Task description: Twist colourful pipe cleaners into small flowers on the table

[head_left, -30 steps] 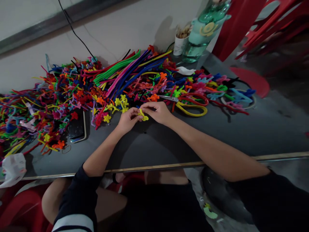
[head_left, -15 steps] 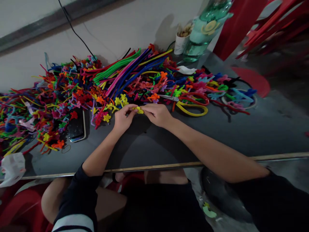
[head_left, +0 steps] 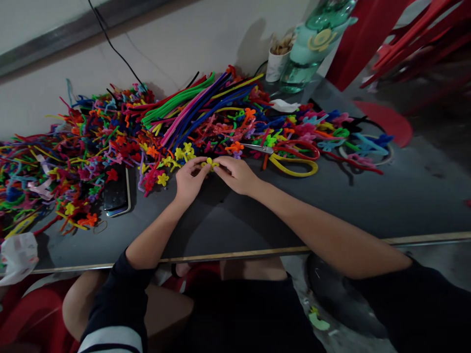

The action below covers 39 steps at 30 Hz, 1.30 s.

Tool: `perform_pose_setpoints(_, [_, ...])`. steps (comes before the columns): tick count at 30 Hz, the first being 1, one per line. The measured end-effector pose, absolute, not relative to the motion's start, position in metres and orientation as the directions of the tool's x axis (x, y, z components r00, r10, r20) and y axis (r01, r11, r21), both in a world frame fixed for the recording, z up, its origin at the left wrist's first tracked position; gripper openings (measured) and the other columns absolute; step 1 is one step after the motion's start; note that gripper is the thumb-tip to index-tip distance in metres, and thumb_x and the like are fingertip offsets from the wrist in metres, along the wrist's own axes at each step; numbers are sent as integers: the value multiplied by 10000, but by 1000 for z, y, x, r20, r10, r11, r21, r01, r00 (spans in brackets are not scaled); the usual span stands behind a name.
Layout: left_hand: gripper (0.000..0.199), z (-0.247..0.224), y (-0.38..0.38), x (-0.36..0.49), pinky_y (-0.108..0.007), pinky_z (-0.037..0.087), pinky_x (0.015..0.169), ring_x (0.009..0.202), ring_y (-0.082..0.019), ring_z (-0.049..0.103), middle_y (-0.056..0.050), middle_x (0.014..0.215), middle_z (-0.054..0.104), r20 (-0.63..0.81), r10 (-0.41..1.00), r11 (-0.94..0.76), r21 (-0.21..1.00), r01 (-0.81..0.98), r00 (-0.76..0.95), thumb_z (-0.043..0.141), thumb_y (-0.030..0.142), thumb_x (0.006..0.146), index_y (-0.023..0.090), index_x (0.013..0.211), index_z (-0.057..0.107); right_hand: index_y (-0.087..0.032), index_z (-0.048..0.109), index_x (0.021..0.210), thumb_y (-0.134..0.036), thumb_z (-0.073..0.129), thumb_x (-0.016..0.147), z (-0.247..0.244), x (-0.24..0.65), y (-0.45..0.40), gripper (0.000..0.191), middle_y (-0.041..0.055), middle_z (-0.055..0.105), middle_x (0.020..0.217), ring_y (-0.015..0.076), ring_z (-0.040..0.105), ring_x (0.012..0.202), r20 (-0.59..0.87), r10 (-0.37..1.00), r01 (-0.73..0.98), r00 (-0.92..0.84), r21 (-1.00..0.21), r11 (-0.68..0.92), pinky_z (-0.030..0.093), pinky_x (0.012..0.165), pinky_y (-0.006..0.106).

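A small yellow pipe-cleaner flower (head_left: 209, 163) is pinched between my two hands, above the near side of the dark table (head_left: 235, 220). My left hand (head_left: 189, 179) grips its left side with thumb and fingertips. From the right, my right hand (head_left: 237, 174) holds the other side, fingers closed. The fingertips cover part of the flower. Just behind my left hand lie finished-looking yellow flowers (head_left: 184, 153), and another yellow flower (head_left: 162, 179) lies to its left. Scissors (head_left: 290, 156) with red and yellow handles rest right of my right hand.
A heap of coloured pipe-cleaner pieces (head_left: 91, 132) spreads along the wall, with straight pipe cleaners (head_left: 180, 108) on top. A phone (head_left: 117, 193) lies at left. A paper cup (head_left: 276, 66) and green bottle (head_left: 301, 59) stand at the back. A black basin (head_left: 342, 299) sits below the table edge.
My fingers have shifted slightly on the yellow flower, which has turned so that a petal now points up between the fingertips. My hands stay in nearly the same place.
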<state>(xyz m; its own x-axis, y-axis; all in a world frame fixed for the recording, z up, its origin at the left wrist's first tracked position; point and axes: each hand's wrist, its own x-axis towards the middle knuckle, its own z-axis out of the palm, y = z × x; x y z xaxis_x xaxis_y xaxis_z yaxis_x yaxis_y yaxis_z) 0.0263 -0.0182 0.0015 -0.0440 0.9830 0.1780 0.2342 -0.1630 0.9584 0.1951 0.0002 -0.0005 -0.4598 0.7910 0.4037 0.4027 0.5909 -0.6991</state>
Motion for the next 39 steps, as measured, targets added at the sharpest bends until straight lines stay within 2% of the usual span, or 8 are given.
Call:
perform_pose_setpoints(4, [245, 7, -19, 23, -236, 496, 638, 674, -112, 623, -12, 824, 712, 284, 956, -286, 856, 431, 70, 630, 294, 854, 232, 1081, 698, -176, 662, 944, -320, 444, 909, 1, 196, 2, 264, 81, 690, 889, 165, 569, 695, 382, 825, 431, -416, -716, 549, 421, 647, 287])
perform_pose_setpoints(9, [103, 8, -16, 20, -243, 469, 651, 798, -145, 628, -44, 900, 707, 383, 921, -369, 791, 489, 75, 627, 278, 844, 207, 844, 703, -170, 658, 802, -370, 528, 858, 3, 197, 3, 244, 16, 618, 679, 111, 475, 562, 264, 896, 357, -356, -848, 392, 364, 561, 252])
perform_pose_setpoints(14, [132, 3, -13, 21, -214, 393, 556, 664, -110, 548, -12, 747, 624, 313, 949, -294, 848, 442, 32, 607, 285, 837, 185, 753, 630, -159, 644, 740, -520, 651, 759, 0, 194, 5, 362, 19, 613, 684, 114, 494, 590, 206, 921, 219, -332, -932, 287, 379, 556, 252])
perform_pose_setpoints(20, [131, 5, -15, 22, -216, 382, 577, 672, -107, 536, -3, 725, 608, 275, 960, -266, 854, 448, 45, 609, 259, 823, 179, 720, 611, -171, 663, 736, -548, 643, 785, 0, 195, 5, 380, 28, 644, 706, 132, 549, 638, 265, 892, 292, -367, -877, 381, 385, 585, 254])
perform_pose_setpoints(23, [131, 5, -12, 20, -220, 388, 589, 675, -107, 538, -2, 727, 614, 256, 965, -260, 884, 388, 62, 632, 274, 804, 179, 714, 619, -172, 632, 776, -533, 596, 829, 2, 196, 5, 366, 24, 637, 703, 124, 539, 623, 240, 865, 271, -440, -883, 383, 382, 577, 248])
perform_pose_setpoints(28, [220, 3, -7, 15, -222, 388, 550, 609, -100, 511, -6, 693, 605, 111, 972, -139, 982, 125, 208, 670, 387, 771, 177, 711, 642, -176, 577, 786, -567, 559, 847, 2, 198, 6, 396, -16, 536, 638, 93, 418, 547, 169, 808, 231, -564, -907, 351, 321, 517, 232])
perform_pose_setpoints(33, [261, 4, -5, 11, -224, 385, 537, 588, -89, 490, -14, 729, 636, 24, 972, -54, 991, 123, 233, 702, 437, 762, 180, 720, 691, -176, 593, 740, -591, 565, 825, -1, 200, 9, 425, -35, 475, 596, 86, 358, 522, 130, 810, 261, -571, -907, 330, 282, 503, 232])
perform_pose_setpoints(39, [224, -1, -4, 11, -220, 404, 543, 582, -80, 518, -8, 711, 640, -72, 974, 73, 997, 1, 213, 730, 403, 775, 179, 778, 709, -180, 667, 770, -571, 562, 832, -1, 196, 7, 409, 0, 565, 627, 109, 447, 558, 145, 808, 203, -572, -929, 310, 337, 525, 247])
